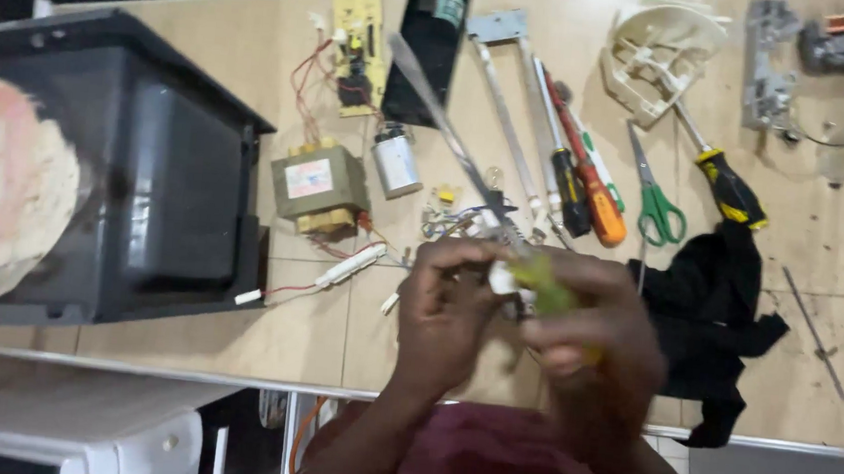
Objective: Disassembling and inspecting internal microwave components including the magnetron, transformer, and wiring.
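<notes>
we look down on a pale wood-grain surface (255, 63) strewn with parts. near its front edge our left hand (446, 314) is curled shut around a small white plastic part (502, 278), while our right hand (600, 336) is closed on the yellow-green handle of a screwdriver (539, 276); its long, motion-blurred metal shaft slants up toward the far edge, the tip end lost in blur, and the handle meets the white part between the two hands. at the left edge stands one dark, boxy appliance shell (146, 175) of smooth metal. just beside it lies one blocky transformer (317, 189) with yellowish windings and red wires, one small silver cylinder-shaped capacitor (395, 160), and one yellow circuit board (359, 46) toward the far edge. to the right we count two more screwdrivers lying together, one black-and-yellow (571, 194) and one orange (600, 206), then a third with a black-and-yellow grip (732, 191). one pair of green-handled scissors (657, 205) lies between them. one cream plastic frame (657, 55) sits at the far edge, and one crumpled black cloth (712, 310) lies at the front edge, just beside our right hand.
</notes>
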